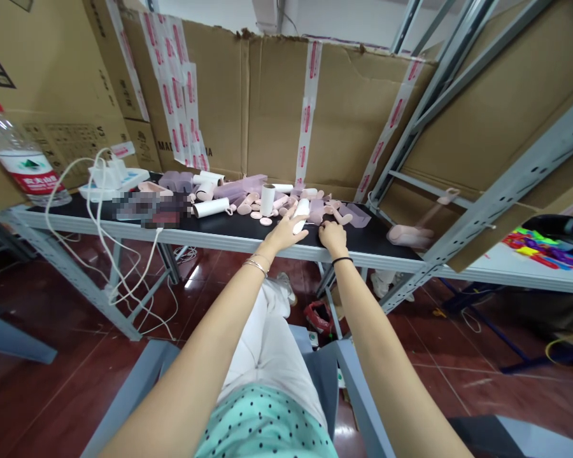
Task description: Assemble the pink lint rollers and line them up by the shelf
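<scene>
Both my arms reach out to a black-topped table (pixel 382 245). My left hand (pixel 286 230) rests near the front edge, its fingers around a white roll (pixel 300 214) lying on the table. My right hand (pixel 333 236) is closed just to the right of it, touching a pink handle part (pixel 342 218); what it grips is hard to make out. Behind the hands lie several pink plastic handles and covers (pixel 241 189), an upright white roll (pixel 267 200) and another white roll lying flat (pixel 212 207).
A water bottle (pixel 19 159) stands at the far left, next to a white power strip (pixel 112 178) with cables hanging down. Cardboard sheets wall the back. A grey metal shelf frame (pixel 501 191) slants on the right, with colourful pieces (pixel 544 248) behind it. My chair is below.
</scene>
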Available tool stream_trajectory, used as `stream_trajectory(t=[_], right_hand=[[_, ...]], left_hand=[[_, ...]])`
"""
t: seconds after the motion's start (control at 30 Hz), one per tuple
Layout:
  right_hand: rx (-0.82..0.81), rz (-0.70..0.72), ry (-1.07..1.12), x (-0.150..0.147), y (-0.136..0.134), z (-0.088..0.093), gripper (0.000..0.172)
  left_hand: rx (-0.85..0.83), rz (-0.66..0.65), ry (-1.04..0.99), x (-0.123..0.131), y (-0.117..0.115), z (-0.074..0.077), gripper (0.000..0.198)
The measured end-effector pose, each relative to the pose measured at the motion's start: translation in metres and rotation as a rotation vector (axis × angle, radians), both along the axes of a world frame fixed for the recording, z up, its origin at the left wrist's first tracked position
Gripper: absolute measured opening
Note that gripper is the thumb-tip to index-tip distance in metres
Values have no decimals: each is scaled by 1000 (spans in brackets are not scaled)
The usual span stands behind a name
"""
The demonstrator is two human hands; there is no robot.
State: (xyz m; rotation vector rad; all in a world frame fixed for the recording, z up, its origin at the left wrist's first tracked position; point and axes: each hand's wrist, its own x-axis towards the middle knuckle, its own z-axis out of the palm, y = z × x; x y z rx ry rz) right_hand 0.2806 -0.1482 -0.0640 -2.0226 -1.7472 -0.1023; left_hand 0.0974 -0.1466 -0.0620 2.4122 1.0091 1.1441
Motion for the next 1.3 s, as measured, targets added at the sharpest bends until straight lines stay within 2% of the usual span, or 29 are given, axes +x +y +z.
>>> stream_trajectory(t=[0.07,0.17,0.3,0.43,0.63,0.77,0.87,0.93,1.03,1.2,1.23,1.3], right_hand=[[12,-15,6,-1,1,0,38],[44,-31,48,1,5,1,41],[25,83,32,3,14,2,42],[-16,137,20,2,19,1,32],[17,61,50,5,17,-1,29],[45,28,102,7,15,-4,26],[94,52,161,8,13,-4,22],[154,92,211,10,11,-2,26],[263,151,276,10,8,5,31],[599,323,540,-13,3,31,22],[635,374,568,-20,1,37,21],[608,487,532,-31,-2,50,18]], left_hand=[[11,20,-34,0,2,0,55],[-14,74,-120,0,6,2,74],[-82,103,-215,0,12,3,82],[-112,58,-232,-4,17,2,77],[-217,39,-227,-9,17,2,60],[-265,50,-194,-9,14,4,62],[-291,52,-174,-8,13,5,63],[-291,50,-174,-8,13,6,62],[-284,55,-168,-8,12,6,61],[-252,46,-149,-8,11,7,60],[-242,44,-142,-8,11,7,61],[-241,44,-134,-8,11,8,61]])
